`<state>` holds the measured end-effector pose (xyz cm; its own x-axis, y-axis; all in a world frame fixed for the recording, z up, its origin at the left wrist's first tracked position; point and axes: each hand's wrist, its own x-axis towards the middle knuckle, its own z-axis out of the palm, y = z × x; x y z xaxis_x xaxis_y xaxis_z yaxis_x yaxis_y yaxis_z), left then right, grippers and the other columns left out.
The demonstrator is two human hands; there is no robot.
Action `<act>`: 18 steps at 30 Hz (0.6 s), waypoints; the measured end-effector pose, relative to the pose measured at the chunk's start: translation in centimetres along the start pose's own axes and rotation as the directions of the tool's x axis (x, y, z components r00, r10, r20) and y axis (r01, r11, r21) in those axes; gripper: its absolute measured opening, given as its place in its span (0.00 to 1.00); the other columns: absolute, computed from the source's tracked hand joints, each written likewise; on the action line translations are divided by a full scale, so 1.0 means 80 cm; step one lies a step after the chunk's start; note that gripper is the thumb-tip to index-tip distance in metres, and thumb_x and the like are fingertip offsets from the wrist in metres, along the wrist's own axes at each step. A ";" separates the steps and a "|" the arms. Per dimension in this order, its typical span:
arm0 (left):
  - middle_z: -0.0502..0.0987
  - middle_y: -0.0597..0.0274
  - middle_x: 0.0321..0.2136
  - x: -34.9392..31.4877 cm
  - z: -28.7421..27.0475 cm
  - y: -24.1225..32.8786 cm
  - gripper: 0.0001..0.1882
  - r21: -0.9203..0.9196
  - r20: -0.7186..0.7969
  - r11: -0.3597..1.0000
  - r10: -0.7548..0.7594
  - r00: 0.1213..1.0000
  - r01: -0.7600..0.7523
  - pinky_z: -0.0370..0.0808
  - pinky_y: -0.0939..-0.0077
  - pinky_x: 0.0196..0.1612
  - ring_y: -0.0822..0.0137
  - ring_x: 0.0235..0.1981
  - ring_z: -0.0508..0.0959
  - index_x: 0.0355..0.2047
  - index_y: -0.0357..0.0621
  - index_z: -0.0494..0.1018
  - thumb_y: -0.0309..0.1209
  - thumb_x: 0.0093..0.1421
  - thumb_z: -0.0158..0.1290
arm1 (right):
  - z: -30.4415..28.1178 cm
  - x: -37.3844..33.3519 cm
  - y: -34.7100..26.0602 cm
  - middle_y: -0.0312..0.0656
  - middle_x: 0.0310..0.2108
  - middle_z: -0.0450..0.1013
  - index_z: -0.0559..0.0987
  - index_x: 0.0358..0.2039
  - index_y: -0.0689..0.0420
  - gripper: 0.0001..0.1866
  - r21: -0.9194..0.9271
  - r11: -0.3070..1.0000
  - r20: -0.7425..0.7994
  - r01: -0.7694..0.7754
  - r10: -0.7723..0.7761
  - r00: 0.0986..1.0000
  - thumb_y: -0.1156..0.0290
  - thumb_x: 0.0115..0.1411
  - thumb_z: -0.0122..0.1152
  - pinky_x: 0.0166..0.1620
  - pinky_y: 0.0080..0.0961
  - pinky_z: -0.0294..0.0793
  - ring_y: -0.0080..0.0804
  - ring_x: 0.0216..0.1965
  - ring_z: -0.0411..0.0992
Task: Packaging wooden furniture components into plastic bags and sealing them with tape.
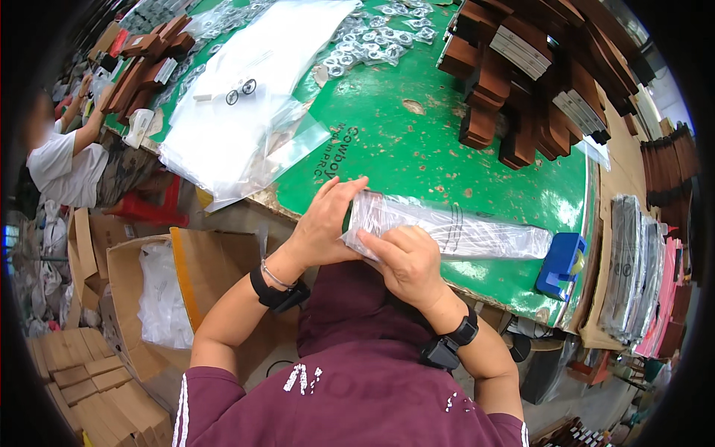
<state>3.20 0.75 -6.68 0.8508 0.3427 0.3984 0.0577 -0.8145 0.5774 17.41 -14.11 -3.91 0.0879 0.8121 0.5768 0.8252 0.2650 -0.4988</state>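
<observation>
A long, flat package in clear plastic wrapping point(469, 229) lies along the near edge of the green table. My left hand point(328, 222) grips its left end, with fingers over the far corner and the palm at the near side; the thumb is hidden. My right hand point(408, 262) is closed at the near side of that same end, its fingers curled and one digit pressing the plastic. Wrinkled film hides what lies inside the package. At the package's right end stands a blue tape dispenser point(558, 270).
Clear plastic bags point(238, 67) lie in a stack at the far left of the table point(372, 112). Small bagged parts point(369, 46) are scattered behind. Brown wooden pieces point(488, 86) are piled far right. An open carton point(134, 276) is at left; a co-worker point(67, 167) sits beyond.
</observation>
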 end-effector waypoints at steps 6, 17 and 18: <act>0.70 0.54 0.55 -0.003 0.009 -0.001 0.44 0.012 -0.037 0.999 0.043 0.998 -0.043 0.58 0.47 0.65 0.50 0.59 0.69 0.57 0.42 0.61 0.41 0.43 0.69 | -0.011 0.004 -0.001 0.33 0.23 0.64 0.79 0.44 0.56 0.18 -0.047 0.981 0.191 0.187 -0.175 0.966 0.75 0.50 0.60 0.28 0.28 0.62 0.29 0.24 0.66; 0.77 0.56 0.43 0.027 -0.014 0.014 0.25 -0.202 -0.056 0.970 -0.150 0.987 0.136 0.70 0.60 0.54 0.51 0.49 0.76 0.43 0.44 0.73 0.38 0.45 0.65 | -0.041 0.036 0.001 0.32 0.26 0.64 0.80 0.46 0.57 0.20 -0.293 0.887 0.120 0.357 -0.337 0.934 0.70 0.50 0.61 0.29 0.25 0.61 0.25 0.27 0.63; 0.78 0.54 0.42 0.030 -0.015 0.017 0.24 -0.210 -0.011 0.951 -0.233 0.972 0.226 0.71 0.63 0.53 0.52 0.48 0.76 0.42 0.41 0.74 0.37 0.47 0.64 | -0.039 0.038 0.007 0.32 0.27 0.66 0.80 0.44 0.56 0.18 -0.261 0.908 0.092 0.329 -0.315 0.944 0.70 0.50 0.61 0.29 0.26 0.61 0.26 0.27 0.64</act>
<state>4.70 1.06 -4.06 0.8078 0.5286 0.2607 0.1376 -0.5993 0.7886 19.87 -13.12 -0.40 -0.2286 0.7314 0.6425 0.9236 0.3716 -0.0944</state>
